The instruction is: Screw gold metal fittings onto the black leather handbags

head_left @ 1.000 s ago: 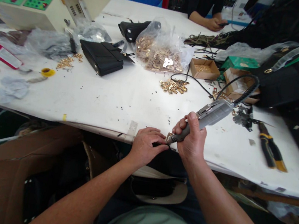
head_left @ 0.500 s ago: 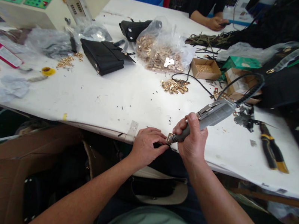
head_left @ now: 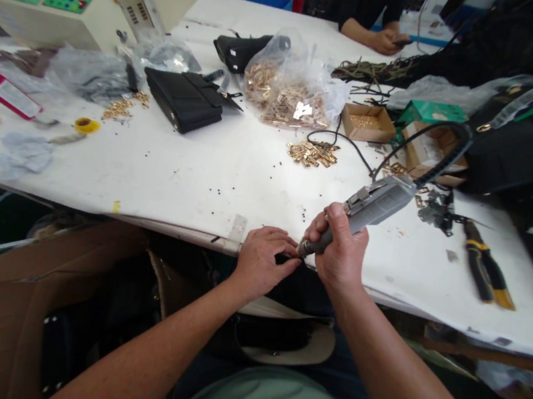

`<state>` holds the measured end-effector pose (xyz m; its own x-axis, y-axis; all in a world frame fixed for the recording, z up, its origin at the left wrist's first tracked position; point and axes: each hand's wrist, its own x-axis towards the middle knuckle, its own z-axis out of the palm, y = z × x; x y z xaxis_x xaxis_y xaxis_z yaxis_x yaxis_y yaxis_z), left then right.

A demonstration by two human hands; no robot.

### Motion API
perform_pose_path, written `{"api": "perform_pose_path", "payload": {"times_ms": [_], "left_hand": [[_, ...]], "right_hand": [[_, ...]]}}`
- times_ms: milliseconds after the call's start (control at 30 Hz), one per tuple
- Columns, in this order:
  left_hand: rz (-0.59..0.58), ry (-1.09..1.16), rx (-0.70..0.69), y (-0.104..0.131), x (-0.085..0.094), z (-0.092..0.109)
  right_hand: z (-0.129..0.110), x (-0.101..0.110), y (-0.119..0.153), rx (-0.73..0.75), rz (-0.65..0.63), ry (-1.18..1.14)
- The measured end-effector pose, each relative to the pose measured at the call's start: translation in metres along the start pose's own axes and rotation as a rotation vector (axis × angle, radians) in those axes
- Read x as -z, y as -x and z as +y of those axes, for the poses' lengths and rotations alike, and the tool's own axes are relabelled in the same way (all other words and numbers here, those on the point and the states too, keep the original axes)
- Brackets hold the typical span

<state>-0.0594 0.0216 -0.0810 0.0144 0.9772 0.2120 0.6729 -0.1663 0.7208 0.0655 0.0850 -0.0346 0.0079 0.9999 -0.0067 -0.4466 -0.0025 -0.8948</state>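
At the table's front edge, my left hand (head_left: 264,260) pinches a small metal fitting with thumb and fingertips. Most of the fitting is hidden by the fingers and the tool's nose; something dark shows below the fingers. My right hand (head_left: 342,248) is wrapped round the handle of a grey electric screwdriver (head_left: 383,201), thumb along its top. The screwdriver tilts down to the left, its tip at the fitting by my left fingertips. A black cable (head_left: 450,158) loops from its back end. Under my hands, an open bag with a pale lining (head_left: 318,353) lies at my lap.
Gold metal plates (head_left: 311,153) lie piled mid-table before a plastic bag of gold parts (head_left: 292,99). Black bags (head_left: 185,102) lie to the left, pliers (head_left: 489,265) to the right. Small cardboard boxes (head_left: 367,124) stand behind. Across the table, a person's hands (head_left: 390,42) hold a phone.
The screwdriver's tip has moved slightly down and left, now covering the gold fitting that showed beside it. My right hand moved slightly with it; my left hand stays in place.
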Motion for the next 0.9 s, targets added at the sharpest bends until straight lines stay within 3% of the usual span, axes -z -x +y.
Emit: {"api": "perform_pose_path", "payload": {"times_ms": [900], "left_hand": [[-0.006,-0.037,0.014,0.001,0.001,0.0028]], "right_hand": [[0.0007,0.0024,0.0023,0.025,-0.065,0.037]]}}
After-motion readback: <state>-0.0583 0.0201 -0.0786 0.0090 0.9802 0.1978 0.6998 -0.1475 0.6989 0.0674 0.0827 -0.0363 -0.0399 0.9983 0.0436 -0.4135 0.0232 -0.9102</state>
